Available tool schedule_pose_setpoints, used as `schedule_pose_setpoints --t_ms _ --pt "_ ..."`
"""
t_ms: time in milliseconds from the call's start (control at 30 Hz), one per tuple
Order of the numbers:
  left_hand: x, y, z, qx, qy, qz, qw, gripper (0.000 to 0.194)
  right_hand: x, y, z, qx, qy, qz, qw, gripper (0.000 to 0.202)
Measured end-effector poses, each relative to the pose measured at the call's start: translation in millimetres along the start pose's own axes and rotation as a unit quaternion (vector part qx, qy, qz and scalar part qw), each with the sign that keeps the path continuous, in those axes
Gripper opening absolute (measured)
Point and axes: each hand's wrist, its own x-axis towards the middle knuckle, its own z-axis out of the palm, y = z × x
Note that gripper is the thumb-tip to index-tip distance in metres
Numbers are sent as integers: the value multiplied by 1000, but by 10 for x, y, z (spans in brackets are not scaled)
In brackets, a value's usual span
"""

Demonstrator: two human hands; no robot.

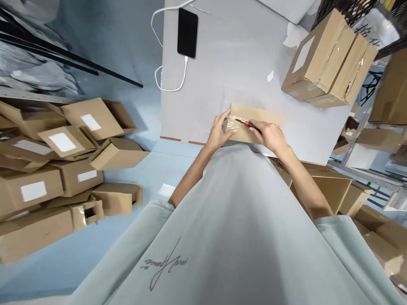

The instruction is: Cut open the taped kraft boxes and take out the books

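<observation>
A small cardboard box (244, 136) with shiny clear tape on its left part lies at the near edge of the table. My left hand (218, 130) grips its left end, fingers on the far side and thumb on the near corner. In my right hand (270, 134) is a box cutter (247, 123) with a red and black body. Its dark blade points left over the taped part of the box; whether it touches the tape I cannot tell.
A black phone (187, 33) on a white cable lies on the grey table (219, 63). Two taped cardboard boxes (330, 63) stand at the right. Several opened boxes (66, 169) are heaped at the left. An open carton (330, 182) sits below the table's right edge.
</observation>
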Motion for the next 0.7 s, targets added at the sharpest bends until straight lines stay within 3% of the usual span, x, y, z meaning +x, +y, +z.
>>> schedule_pose_setpoints --t_ms 200,533,633,700 --pt "34 -64 -4 -42 -27 32 998 103 282 -325 -153 -132 -98 1 986 48" --pt "60 -142 16 -65 -34 25 997 95 355 -610 -171 -203 -127 6 971 47" --pt "56 -157 -1 -73 -34 14 997 97 295 -502 -155 -204 -128 20 970 47" --pt "58 -175 1 -74 -29 6 997 101 160 -264 -164 -209 -139 56 966 48"
